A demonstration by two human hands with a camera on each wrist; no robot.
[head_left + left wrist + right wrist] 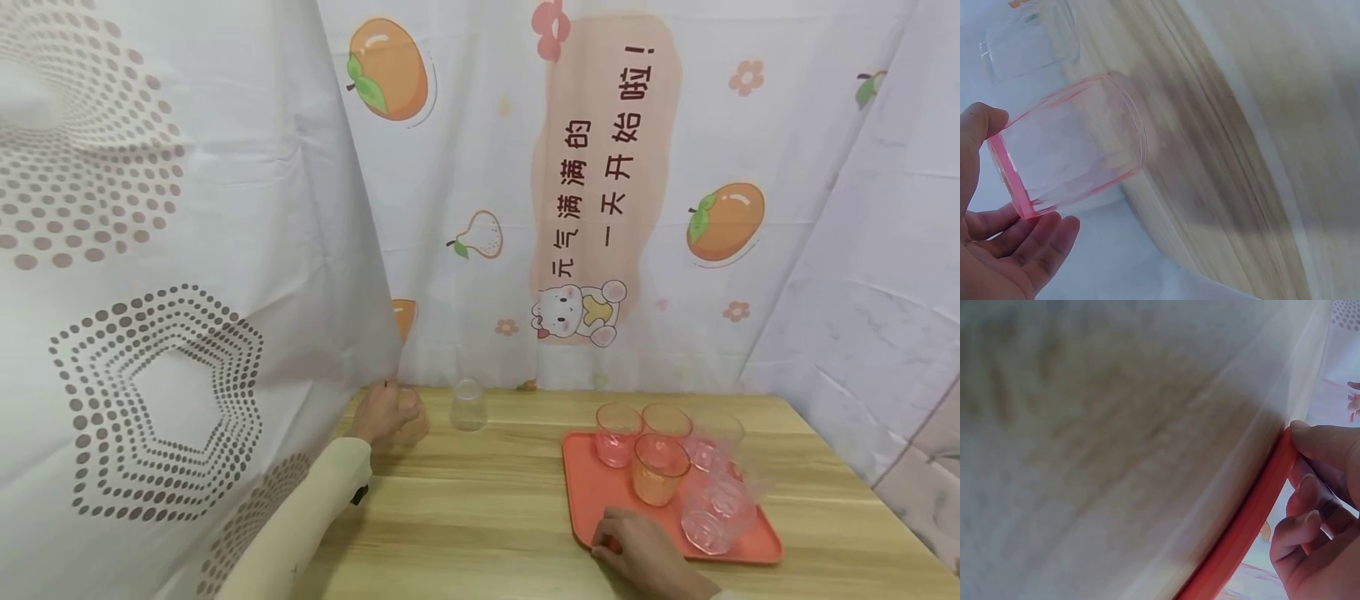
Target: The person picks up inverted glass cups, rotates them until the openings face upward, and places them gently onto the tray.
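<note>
At the table's far left corner my left hand (381, 412) holds a pink drinking glass (1075, 147). In the left wrist view, thumb and fingers grip it around its thick base, and its rim points down at the tabletop. Beside it an upside-down clear glass (468, 408) stands by the back curtain. My right hand (641, 546) pinches the near left edge of a red tray (581, 479) between thumb and fingers. On this tray stand an orange glass (657, 483), a pink glass (615, 448) and several other pink and clear ones.
The wooden table (465, 508) lies between the left hand and the tray. A printed curtain (465, 317) hangs along its back edge. More cloth (300, 333) closes off the left side, close to the left arm, and another sheet (847, 333) hangs on the right.
</note>
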